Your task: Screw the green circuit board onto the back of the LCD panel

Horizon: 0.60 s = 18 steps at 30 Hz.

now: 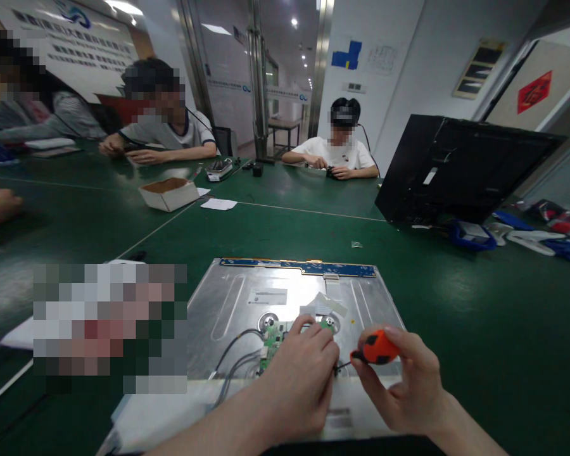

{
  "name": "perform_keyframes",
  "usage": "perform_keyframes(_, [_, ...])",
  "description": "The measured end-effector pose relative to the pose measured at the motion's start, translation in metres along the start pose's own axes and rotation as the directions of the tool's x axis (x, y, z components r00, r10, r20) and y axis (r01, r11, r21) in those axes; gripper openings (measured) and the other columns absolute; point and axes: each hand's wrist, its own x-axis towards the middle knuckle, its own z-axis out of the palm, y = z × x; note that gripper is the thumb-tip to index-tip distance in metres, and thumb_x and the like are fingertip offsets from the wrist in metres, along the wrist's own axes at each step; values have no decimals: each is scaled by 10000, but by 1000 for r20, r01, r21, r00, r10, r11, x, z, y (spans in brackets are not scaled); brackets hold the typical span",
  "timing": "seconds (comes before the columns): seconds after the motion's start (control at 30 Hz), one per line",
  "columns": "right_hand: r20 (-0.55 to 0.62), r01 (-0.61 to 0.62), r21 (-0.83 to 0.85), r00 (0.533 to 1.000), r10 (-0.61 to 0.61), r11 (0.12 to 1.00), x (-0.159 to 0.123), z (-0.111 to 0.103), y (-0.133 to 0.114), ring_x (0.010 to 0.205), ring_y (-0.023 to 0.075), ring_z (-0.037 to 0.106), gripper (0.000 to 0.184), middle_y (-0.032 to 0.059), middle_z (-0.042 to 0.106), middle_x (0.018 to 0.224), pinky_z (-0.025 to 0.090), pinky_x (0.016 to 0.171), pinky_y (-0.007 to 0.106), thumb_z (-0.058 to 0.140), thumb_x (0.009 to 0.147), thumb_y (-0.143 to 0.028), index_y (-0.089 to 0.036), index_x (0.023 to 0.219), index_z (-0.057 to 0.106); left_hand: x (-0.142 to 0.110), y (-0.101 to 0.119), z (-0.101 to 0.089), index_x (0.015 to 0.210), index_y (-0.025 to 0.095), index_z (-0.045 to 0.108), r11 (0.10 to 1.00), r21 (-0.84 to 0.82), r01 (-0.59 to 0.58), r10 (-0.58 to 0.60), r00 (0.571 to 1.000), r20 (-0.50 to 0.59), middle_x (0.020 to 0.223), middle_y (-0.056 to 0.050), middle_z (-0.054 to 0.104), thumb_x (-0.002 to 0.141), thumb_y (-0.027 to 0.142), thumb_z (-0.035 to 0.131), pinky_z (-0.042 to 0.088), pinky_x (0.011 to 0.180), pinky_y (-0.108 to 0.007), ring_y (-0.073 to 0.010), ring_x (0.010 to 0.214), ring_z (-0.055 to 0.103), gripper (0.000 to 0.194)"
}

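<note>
No legible text anywhere.

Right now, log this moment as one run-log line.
left hand: resting on green circuit board | right hand: gripping orange screwdriver | base: metal panel back on green table

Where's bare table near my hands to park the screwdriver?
Bare green table lies right of the metal panel, up to the black monitor shell. Another free strip runs between the panel's far edge and the cardboard box. Crowded: the circuit board and cables under the left hand, and beside the right hand holding the screwdriver.
</note>
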Motion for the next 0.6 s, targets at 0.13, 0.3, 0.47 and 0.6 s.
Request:
perform_keyframes(0.13, [22, 16, 11, 1000, -16, 1000, 6, -1, -1, 638, 169, 646, 701, 32, 663, 816, 563, 511, 289, 588, 803, -49, -209, 1428, 311, 0, 0, 1, 914, 183, 582, 1000, -4, -1, 1, 1000, 1, 926, -75, 620, 812, 187, 510, 335, 1001, -461, -239, 885, 560, 124])
perform_keyframes(0.3, [46, 15, 43, 999, -17, 999, 6, -3, -3, 666, 176, 660, 700, 58, 661, 864, 587, 548, 312, 546, 795, -35, -179, 1435, 302, 0, 0, -2, 919, 173, 589, 1000, -14, 3, -3, 1000, 8, 930, -80, 617, 805, 183, 517, 323, 1010, -472, -244, 903, 557, 136])
perform_keyframes(0.47, [33, -25, 35, 999, 24, 999, -4, -2, 0, 676, 181, 663, 732, 62, 665, 882, 594, 579, 322, 559, 780, -23, -161, 1449, 297, 0, 1, -2, 913, 171, 590, 1000, -7, 8, -8, 1000, 7, 936, -80, 618, 806, 179, 519, 326, 1013, -462, -242, 917, 554, 129])
perform_keyframes(0.6, [4, 7, 14, 1000, -7, 1000, -1, 1, 1, 656, 180, 656, 717, 44, 650, 840, 566, 555, 302, 585, 786, -19, -168, 1434, 316, 0, 0, 0, 906, 175, 586, 1000, -1, 3, -3, 1000, 13, 926, -77, 619, 805, 186, 523, 328, 1015, -458, -239, 900, 562, 119])
